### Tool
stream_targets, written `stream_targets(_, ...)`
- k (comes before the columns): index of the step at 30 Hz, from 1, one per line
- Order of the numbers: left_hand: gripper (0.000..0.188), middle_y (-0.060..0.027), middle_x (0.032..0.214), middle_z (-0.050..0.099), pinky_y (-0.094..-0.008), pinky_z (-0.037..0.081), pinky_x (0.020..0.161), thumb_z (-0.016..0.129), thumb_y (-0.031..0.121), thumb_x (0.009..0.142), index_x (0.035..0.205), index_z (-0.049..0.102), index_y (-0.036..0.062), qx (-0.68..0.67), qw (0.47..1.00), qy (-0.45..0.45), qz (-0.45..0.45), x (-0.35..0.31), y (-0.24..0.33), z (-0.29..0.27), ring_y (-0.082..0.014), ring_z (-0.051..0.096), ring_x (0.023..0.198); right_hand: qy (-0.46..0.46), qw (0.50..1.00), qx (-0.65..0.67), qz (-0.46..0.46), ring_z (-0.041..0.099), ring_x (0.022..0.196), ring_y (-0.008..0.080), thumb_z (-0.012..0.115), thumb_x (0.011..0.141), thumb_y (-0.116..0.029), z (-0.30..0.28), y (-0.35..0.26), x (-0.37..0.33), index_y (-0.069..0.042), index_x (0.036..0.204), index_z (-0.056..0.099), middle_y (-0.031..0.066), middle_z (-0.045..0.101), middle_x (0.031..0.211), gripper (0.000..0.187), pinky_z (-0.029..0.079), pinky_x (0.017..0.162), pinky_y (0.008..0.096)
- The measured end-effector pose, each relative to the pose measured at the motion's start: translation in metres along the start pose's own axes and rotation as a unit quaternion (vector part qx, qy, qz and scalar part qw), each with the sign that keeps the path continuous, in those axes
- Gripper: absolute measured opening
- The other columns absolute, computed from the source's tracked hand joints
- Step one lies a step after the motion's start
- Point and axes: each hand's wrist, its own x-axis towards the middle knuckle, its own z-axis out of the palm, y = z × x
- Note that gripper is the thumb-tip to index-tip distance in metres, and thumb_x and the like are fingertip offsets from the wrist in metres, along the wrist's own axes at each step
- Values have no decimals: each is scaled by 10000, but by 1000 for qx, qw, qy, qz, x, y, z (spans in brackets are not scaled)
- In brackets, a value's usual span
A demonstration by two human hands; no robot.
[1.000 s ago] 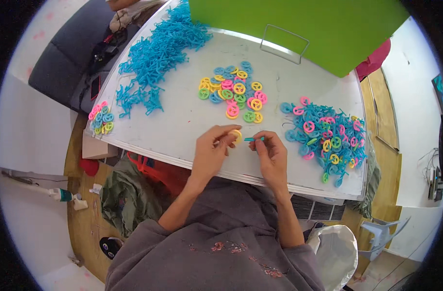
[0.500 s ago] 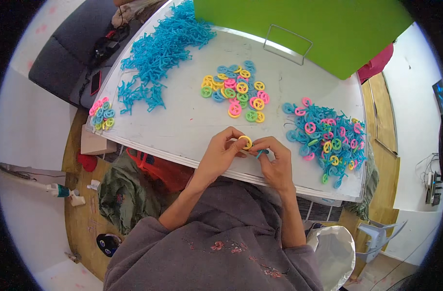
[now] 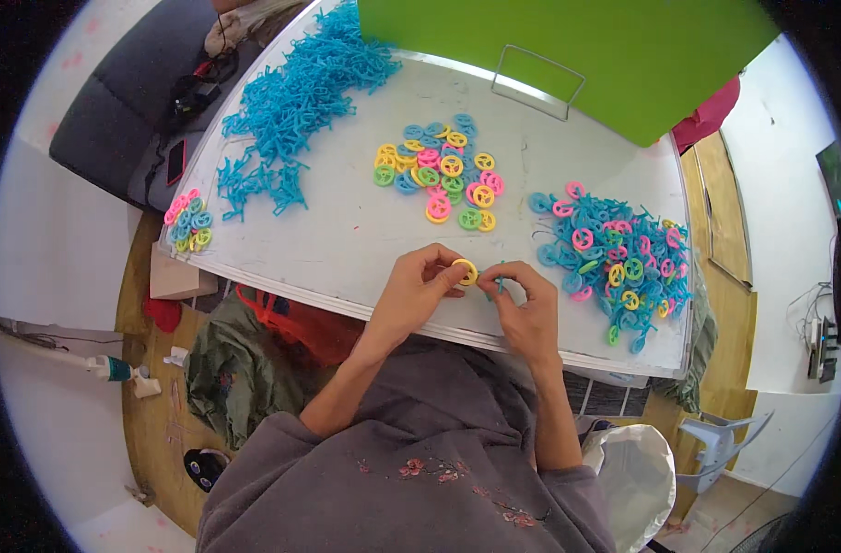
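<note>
My left hand (image 3: 419, 288) pinches a small yellow plastic ring (image 3: 466, 271) just above the near edge of the white table (image 3: 347, 240). My right hand (image 3: 524, 302) holds a thin blue plastic piece (image 3: 497, 282) right beside the ring, fingertips of both hands almost touching. Beyond my hands lies a loose group of yellow, pink, green and blue rings (image 3: 442, 172). To the right sits a heap of rings joined with blue pieces (image 3: 619, 258).
A large pile of blue plastic pieces (image 3: 296, 97) covers the table's far left. A small cluster of rings (image 3: 188, 221) lies at the left corner. A green board (image 3: 568, 41) stands at the back. Bags and clothing lie on the floor below the table.
Both hands have stayed at the near table edge. The yellow ring has come out from behind my left fingers into plain view, and the blue piece is now closer to it.
</note>
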Motion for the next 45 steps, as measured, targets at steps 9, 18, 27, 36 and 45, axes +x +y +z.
stream_targets(9, 138, -62, 859, 645, -260, 534, 726, 568, 96, 944, 968, 592, -38, 11, 1000, -2, -1, 3, -1, 8, -117, 628, 787, 11, 999, -43, -6, 656, 882, 171, 632, 754, 77, -6, -5, -2, 5, 950, 649, 96, 688, 908, 210, 491, 792, 282)
stream_targets(18, 50, -73, 849, 633, -269, 530, 733, 521, -7, 919, 950, 553, -30, 67, 996, 17, 63, 12, -14, 37, -127, 622, 786, 29, 997, -4, 68, 672, 865, 152, 659, 753, 66, -23, -7, -4, 2, 1011, 629, 73, 690, 950, 267, 500, 794, 285)
stream_targets(27, 64, -74, 846, 633, -265, 512, 728, 527, -49, 900, 927, 581, -29, 200, 966, 67, 150, 9, -11, 48, -135, 615, 754, -17, 983, 124, 136, 631, 798, 80, 692, 812, 7, -28, 13, -2, 4, 1104, 599, 75, 687, 916, 307, 470, 695, 226)
stream_targets(36, 210, -79, 897, 642, -262, 536, 718, 560, 22, 927, 1121, 626, -22, 58, 992, 50, 102, 13, -4, 40, -136, 634, 790, 117, 991, -40, -46, 649, 739, 112, 677, 838, -19, -8, 20, -3, 4, 997, 678, 80, 708, 830, 161, 485, 649, 243)
stream_targets(45, 199, -112, 950, 663, -275, 566, 754, 551, 40, 945, 1101, 605, -71, 4, 997, 37, 72, 12, -10, 42, -147, 656, 835, 129, 986, -98, -24, 650, 689, 130, 678, 849, -59, -9, 13, -3, 19, 942, 657, 98, 694, 775, 124, 500, 644, 258)
